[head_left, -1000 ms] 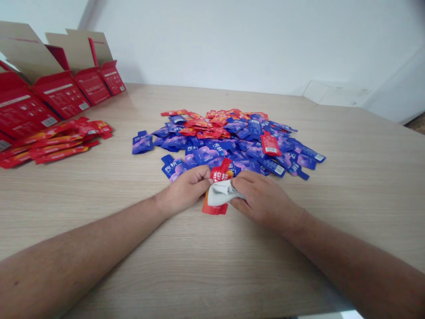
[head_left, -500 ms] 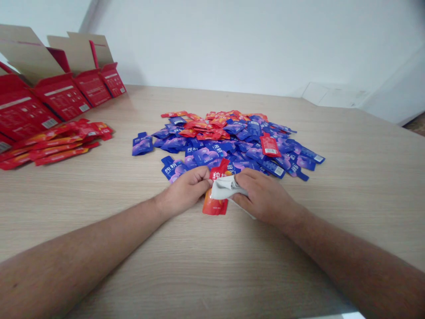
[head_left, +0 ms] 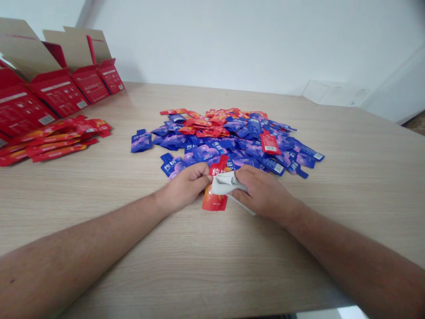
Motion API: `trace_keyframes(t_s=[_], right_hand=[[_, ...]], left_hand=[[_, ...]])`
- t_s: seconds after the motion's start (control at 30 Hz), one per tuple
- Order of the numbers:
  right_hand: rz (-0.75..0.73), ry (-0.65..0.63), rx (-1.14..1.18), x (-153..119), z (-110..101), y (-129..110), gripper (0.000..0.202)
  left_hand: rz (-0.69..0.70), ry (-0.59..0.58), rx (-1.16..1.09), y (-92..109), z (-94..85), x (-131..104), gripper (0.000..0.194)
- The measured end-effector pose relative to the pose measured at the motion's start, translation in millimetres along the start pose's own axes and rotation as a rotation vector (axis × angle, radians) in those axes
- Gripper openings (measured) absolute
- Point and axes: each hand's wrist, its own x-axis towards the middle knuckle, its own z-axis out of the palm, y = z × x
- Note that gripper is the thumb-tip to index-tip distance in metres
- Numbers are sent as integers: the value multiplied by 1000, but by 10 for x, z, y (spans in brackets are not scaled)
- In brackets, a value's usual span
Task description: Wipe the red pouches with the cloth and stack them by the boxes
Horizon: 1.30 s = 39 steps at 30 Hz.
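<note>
Left hand point(head_left: 186, 185) pinches the pouch point(head_left: 214, 203) by its edge – likely to steady it – while the curled right hand point(head_left: 265, 190) grips a cloth point(head_left: 223, 184) over it

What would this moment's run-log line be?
left hand: holds red pouch by edge; right hand: holds white cloth over pouch; ahead: red-and-blue pouch pile; far left: red boxes

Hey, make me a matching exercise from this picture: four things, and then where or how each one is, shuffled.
1. White cloth
2. Nearest red pouch
3. Red boxes
4. Stacked red pouches

A. Lying in front of the boxes
B. In the grip of the right hand
C. Standing open at the left
D. At the left hand, partly covered by the cloth

Pairs: 1-B, 2-D, 3-C, 4-A
</note>
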Motion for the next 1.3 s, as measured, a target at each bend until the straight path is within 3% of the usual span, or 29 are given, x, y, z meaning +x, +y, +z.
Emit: trace_keyframes(t_s=[0.17,0.37,0.53,0.7,0.87,1.03,1.2,1.3], right_hand=[[-40,-1,-40,-25,-23,-62,16],[73,46,-37,-17,-66,-76,15],[-6,12,-30,-29,-123,-64,17],[24,130,-78,-18,-157,88,21],[-119,-16,-50,-42,-135,10,20],[-15,83,-73,-44,-125,-21,20],[-178,-57,-44,-63,-119,-94,17],[-115,-11,-59,-59,-128,-81,19]], left_hand=[[9,-43,-43,-3,-2,18,23],[-7,-23,-94,15,22,29,21],[9,-35,-76,20,33,31,17],[9,-38,-115,39,47,25,21],[37,-39,-73,33,41,25,20],[8,-32,-88,12,30,31,18],[28,-29,-79,-7,15,46,19],[21,-28,-131,-5,15,52,19]])
